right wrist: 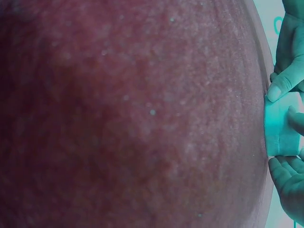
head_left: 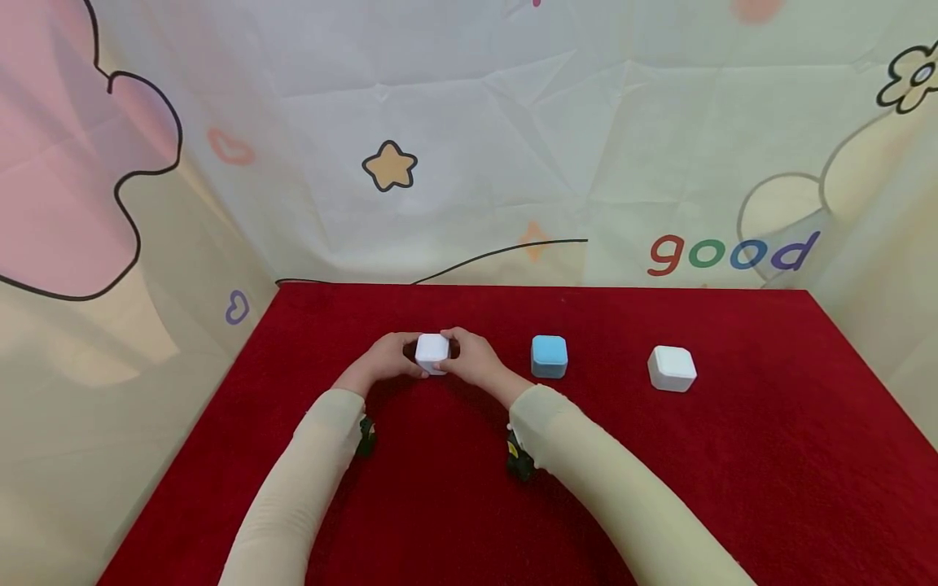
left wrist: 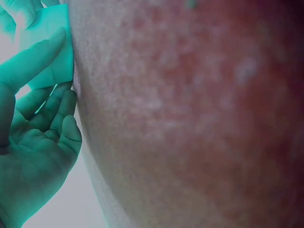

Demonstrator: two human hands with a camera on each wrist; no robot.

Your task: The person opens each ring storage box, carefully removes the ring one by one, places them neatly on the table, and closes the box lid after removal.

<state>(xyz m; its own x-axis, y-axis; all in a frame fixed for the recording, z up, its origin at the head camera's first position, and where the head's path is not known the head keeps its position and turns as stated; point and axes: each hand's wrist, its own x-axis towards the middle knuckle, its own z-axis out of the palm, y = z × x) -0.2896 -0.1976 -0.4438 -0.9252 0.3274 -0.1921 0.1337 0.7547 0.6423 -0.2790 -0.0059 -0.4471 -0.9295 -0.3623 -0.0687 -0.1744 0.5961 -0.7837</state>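
Observation:
Between my two hands is a white cube-shaped block (head_left: 432,347) with rounded edges. My left hand (head_left: 383,359) grips it from the left, fingers at the back and thumb toward the near face. From the other side my right hand (head_left: 475,360) holds the same block, its thumb across the front corner. In the left wrist view the block (left wrist: 61,66) looks teal-tinted, with a thumb lying along its face. The right wrist view shows the block (right wrist: 277,130) right at the cloth surface, fingers from both hands around it.
A light blue block (head_left: 549,356) sits right of my right hand. Farther right stands another white block (head_left: 671,369). Red cloth (head_left: 791,456) covers the table, and a printed curtain (head_left: 484,155) hangs along its back edge and sides.

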